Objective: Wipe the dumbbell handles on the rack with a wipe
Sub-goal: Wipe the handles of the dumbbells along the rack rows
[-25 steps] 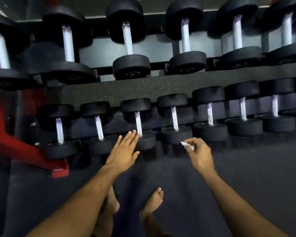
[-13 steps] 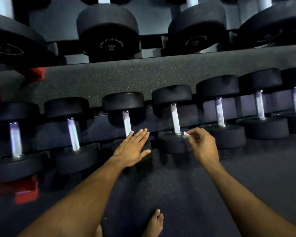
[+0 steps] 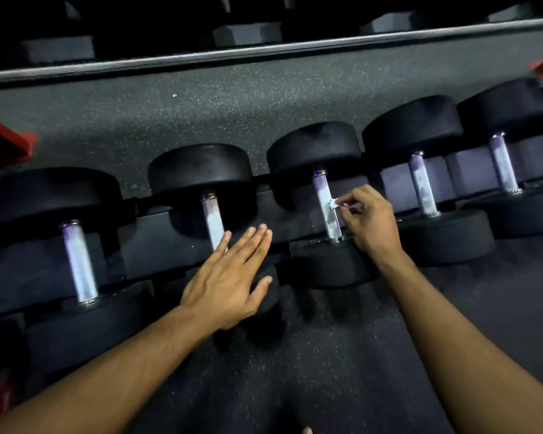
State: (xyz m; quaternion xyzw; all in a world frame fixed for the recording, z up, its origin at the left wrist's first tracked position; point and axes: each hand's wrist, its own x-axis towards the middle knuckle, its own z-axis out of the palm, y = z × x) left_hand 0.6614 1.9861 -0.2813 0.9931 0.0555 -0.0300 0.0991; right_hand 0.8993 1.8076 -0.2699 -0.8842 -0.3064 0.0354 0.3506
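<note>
Right hand: grip pinched on a small white wipe, pressed against the handle just left of it.
Left hand: grip flat, fingers straight, resting on the next dumbbell to the left.
Rack: lower row, dumbbells side by side.

Two bare forearms reach forward; the left hand lies flat, fingers straight and together (thumb spread aside); the right hand has fingers curled, fingertips pinched.
</note>
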